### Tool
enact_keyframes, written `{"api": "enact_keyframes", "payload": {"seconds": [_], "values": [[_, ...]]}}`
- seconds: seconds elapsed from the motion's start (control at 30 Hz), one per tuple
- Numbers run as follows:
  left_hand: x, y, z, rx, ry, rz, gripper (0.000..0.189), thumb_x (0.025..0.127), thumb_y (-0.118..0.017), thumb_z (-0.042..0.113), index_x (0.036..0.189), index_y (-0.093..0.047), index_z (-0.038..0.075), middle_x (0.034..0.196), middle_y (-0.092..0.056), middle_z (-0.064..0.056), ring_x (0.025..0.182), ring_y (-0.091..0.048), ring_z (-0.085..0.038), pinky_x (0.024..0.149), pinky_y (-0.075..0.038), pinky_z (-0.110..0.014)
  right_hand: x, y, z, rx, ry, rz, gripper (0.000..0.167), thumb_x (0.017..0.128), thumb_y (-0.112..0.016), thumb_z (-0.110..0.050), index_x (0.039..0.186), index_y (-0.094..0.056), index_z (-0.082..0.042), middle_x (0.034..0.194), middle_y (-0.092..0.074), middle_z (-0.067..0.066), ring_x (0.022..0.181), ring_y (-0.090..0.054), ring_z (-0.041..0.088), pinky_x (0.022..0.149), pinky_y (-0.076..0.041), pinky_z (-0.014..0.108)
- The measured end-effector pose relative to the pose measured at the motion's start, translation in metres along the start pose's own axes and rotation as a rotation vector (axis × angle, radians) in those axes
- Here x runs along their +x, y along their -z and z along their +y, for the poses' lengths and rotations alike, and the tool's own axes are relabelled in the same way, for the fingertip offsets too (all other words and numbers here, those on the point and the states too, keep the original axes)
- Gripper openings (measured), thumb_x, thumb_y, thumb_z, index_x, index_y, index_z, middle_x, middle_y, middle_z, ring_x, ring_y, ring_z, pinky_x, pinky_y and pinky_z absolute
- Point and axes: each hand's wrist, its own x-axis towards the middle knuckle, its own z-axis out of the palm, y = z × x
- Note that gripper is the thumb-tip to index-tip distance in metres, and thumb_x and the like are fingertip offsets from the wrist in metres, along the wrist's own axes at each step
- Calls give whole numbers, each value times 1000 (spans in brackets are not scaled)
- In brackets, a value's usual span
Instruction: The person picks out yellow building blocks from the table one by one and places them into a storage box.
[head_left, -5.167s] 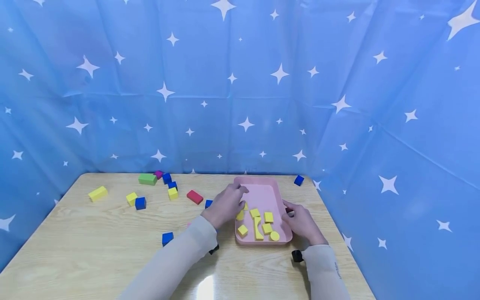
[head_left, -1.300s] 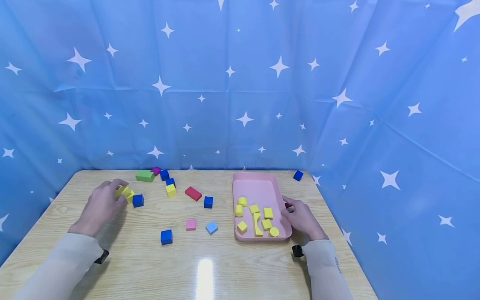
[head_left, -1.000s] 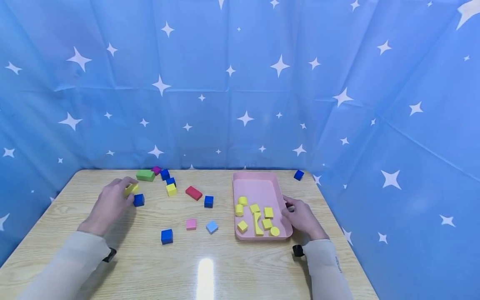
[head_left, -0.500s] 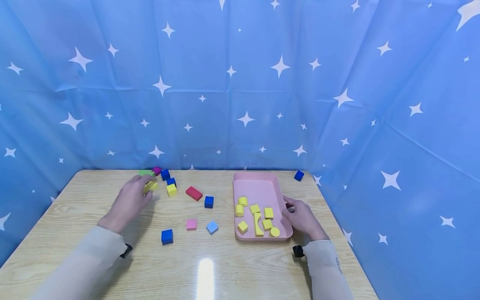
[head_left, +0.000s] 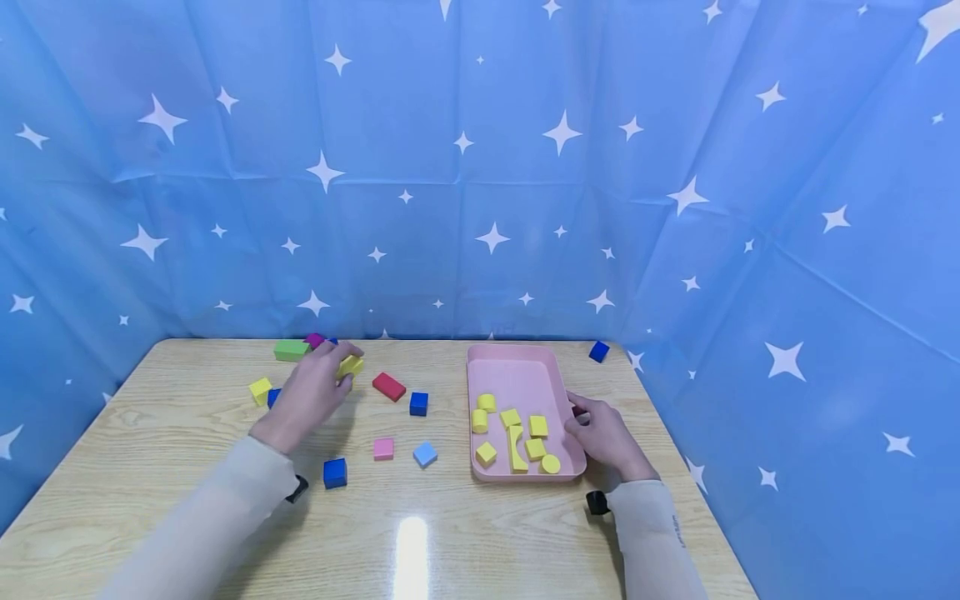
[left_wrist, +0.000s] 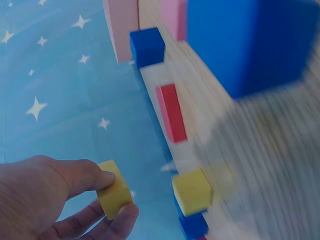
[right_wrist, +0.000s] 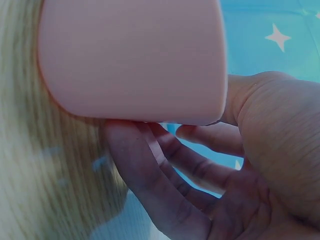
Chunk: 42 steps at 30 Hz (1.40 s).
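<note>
**L hand point(head_left: 309, 393) pinches yellow block point(left_wrist: 116, 197), R hand point(head_left: 606, 435) on tray point(head_left: 517, 371)!**

Far L, a yellow cube point(head_left: 260, 390) just beside a blue cube point(head_left: 273, 399) mostly hidden by the arm side; green block point(head_left: 291, 350) behind.

Now L hand: thumb on 1 side, fingertips on the other, only the yellow block's width between. It's up abv the table point(head_left: 150, 500), apart from a 2nd yellow cube point(left_wrist: 192, 192). Looks light & stiff, prob. not fragile; smooth faces might slip, so pinch mid-block, opp. flat sides.

Next, red block point(head_left: 388, 386) on its own.

Then the tray, 8 yellow pcs point(head_left: 537, 426) inside. R hand: fingers bent against its R wall, thumb by the rim. Prob. thin plastic, light, a bit flexy; best hold's mid-side.
</note>
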Motion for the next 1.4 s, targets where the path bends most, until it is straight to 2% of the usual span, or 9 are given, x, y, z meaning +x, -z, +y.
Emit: {"api": "enact_keyframes", "payload": {"seconds": [0.13,0.33,0.57,0.8,0.93,1.07,1.17,1.4], "values": [[8,-11,13,-12,-8,-18,42,106,-79,-2,147,-73,5,143,-73,-27,121,-77,-44,105,-71,-59,0,1,0,0,3,2,68,112,-65,-14,177,-48,-7,148,-72,24,117,-72,30,102,-70,45],[19,-25,36,-39,-32,-39,44,105,-81,-3,147,-72,7,138,-73,-25,111,-80,-38,97,-74,-51,0,2,1,2,5,5,68,112,-65,-13,177,-48,-7,149,-72,25,118,-72,31,103,-71,46],[29,-37,60,-58,-74,-56,40,108,-78,-1,146,-73,7,137,-74,-22,114,-79,-35,104,-72,-51,0,0,0,3,-8,1,67,112,-66,-13,177,-50,-9,149,-72,24,118,-72,30,105,-70,49],[40,-52,86,-33,-129,-66,39,108,-79,2,146,-74,9,134,-76,-19,118,-79,-33,106,-71,-48,1,0,0,7,-10,3,67,112,-67,-14,176,-50,-9,148,-72,23,118,-72,30,105,-71,49],[46,-62,103,-29,-132,-92,42,108,-81,3,149,-73,12,137,-75,-15,121,-78,-30,108,-71,-46,0,0,1,11,-9,0,67,112,-66,-14,177,-49,-9,148,-72,23,118,-72,30,104,-71,47],[51,-73,118,-28,-134,-126,43,109,-80,4,150,-73,14,137,-74,-13,116,-75,-26,107,-71,-42,-1,0,1,9,-8,0,67,112,-66,-14,177,-49,-8,147,-72,23,116,-72,29,102,-71,46],[55,-81,127,-38,-150,-141,41,109,-79,3,149,-74,13,135,-74,-13,113,-74,-25,105,-71,-41,-2,0,1,6,0,4,67,112,-67,-13,177,-49,-8,145,-73,23,114,-73,28,100,-72,44],[63,-101,135,-68,-197,-163,41,110,-77,2,149,-73,12,138,-74,-13,120,-75,-26,108,-70,-41,-2,1,1,12,17,5,67,112,-66,-13,176,-50,-7,144,-73,25,113,-73,29,98,-71,42]]}}
